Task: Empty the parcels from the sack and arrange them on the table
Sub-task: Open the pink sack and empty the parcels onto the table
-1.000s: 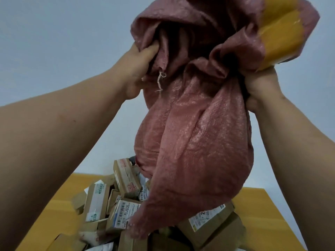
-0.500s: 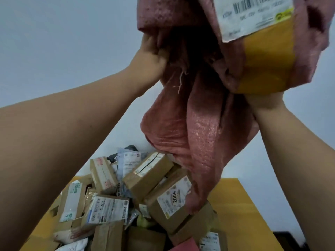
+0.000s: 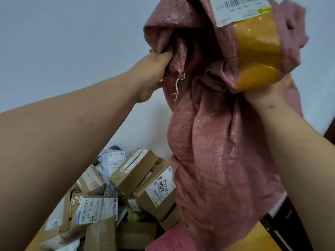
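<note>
Pale wall behind, yellow table (image 3: 253, 238) below, and up goes the pink woven sack (image 3: 217, 151), hoisted high and hanging long-axis straight down, its open end dangling just over the heap of parcels (image 3: 126, 187) on the tabletop. Left hand (image 3: 154, 69) has a fistful of fabric at the upper left. Right hand (image 3: 266, 91) clenches the bunched cloth beside the brown tape (image 3: 259, 57) and shipping label (image 3: 239, 9) at top right. Both grips sit above; everything falls away beneath them. The sack looks limp and flat, probably drained, though its inside is hidden. A pink slip (image 3: 168, 240) lies near the hem. The boxes sit jumbled, unsorted; neither hand is free for arranging, I'd say, until the sack goes aside.
</note>
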The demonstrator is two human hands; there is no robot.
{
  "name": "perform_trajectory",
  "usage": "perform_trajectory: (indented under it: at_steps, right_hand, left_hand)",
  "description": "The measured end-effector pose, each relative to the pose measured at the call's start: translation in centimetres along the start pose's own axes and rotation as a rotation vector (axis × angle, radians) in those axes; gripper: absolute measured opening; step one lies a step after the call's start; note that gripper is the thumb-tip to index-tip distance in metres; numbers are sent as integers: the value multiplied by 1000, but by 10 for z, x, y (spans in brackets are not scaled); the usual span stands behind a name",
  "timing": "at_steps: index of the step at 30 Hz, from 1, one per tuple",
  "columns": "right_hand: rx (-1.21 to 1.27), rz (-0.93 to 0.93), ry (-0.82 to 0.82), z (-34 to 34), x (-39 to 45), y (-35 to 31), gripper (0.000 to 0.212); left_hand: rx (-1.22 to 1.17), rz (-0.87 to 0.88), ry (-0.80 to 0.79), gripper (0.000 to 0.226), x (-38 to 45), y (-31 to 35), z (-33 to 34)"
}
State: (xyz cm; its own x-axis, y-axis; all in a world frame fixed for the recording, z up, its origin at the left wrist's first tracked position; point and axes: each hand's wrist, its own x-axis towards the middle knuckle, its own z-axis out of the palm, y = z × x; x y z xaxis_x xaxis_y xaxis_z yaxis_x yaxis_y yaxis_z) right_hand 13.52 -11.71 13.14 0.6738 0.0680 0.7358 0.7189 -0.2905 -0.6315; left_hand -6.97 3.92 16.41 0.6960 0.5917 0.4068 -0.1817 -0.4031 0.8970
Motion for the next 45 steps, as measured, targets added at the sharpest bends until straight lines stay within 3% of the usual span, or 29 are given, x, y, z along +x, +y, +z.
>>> perform_trajectory:
  at_steps: [2,5,8,11,13,17,21,23,25,30,32,34,37,38,40,42,43,45]
  right_hand:
    - [-226,96,-306,-13,-5,-6,69]
    - [231,277,-725,-40,-14,8,46]
    - [469,368,-1120,-67,-12,40,58]
    - [660,405,-1285,-90,-2,75,74]
    - [796,506,-1240,-99,9,104,76]
    - [832,709,-1149,-111,30,147,101]
    - [600,764,-1088,-108,39,163,40]
    - [360,729,-1002,-103,42,185,37]
    - [315,684,-919,-103,49,205,24]
    - [708,952,-461,-110,80,248,35]
    - [699,1038,-511,-121,77,256,19]
    - [614,1104,-704,-124,71,257,26]
    - [213,929,-1137,-119,51,254,20]
    - [21,830,-1178,-114,46,255,12]
    - [-228,624,-1115,-107,44,261,8]
    - [-212,514,-956,-102,47,265,9]
    - [-92,552,-848,-102,51,268,13]
    - [199,800,-626,-104,57,272,18]
  left_hand:
    - [-22,-72,-46,25,-2,-4,7]
    - [-20,-161,-52,16,-7,-9,23]
    - [-9,-257,-7,15,-3,-10,30]
    - [18,-300,5,11,1,-13,45]
    - [1,-322,-3,12,6,-17,60]
    - [-19,-313,-32,9,18,-24,98]
    - [-13,-291,-136,11,22,-36,131]
    - [8,-295,-131,15,26,-40,141]
    - [64,-308,-88,20,28,-41,146]
    - [272,-345,47,24,29,-47,148]
    - [339,-398,18,27,25,-48,151]
    - [451,-472,-73,29,20,-52,160]
    - [648,-571,-213,33,13,-57,174]
    - [723,-593,-256,36,11,-59,177]
    - [831,-604,-274,40,11,-65,177]
    - [897,-554,-158,38,12,-70,171]
    - [958,-491,-74,36,14,-73,164]
    - [1035,-376,96,29,18,-79,150]
